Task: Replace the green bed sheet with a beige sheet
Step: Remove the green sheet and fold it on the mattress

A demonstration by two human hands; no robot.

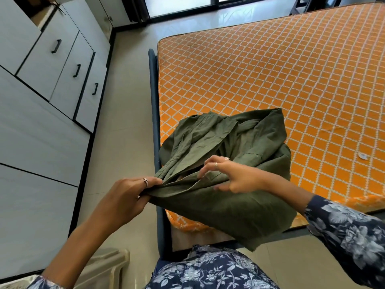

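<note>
1. The green bed sheet (227,161) lies bunched in a loose heap at the near left corner of the bare mattress (270,76), with one fold hanging over the mattress edge toward the person.
2. The left hand (127,197) pinches a gathered edge of the sheet, its grip clamped on the cloth, off the bed's side.
3. The right hand (231,176) hovers over the heap, fingers spread and curved, its grip apart; fingertips touch the fabric.
4. The mattress is orange with a white lattice pattern, on a dark blue bed frame (154,97).
5. White wardrobe doors (58,65) with black handles stand across the tiled floor (125,126).
</note>
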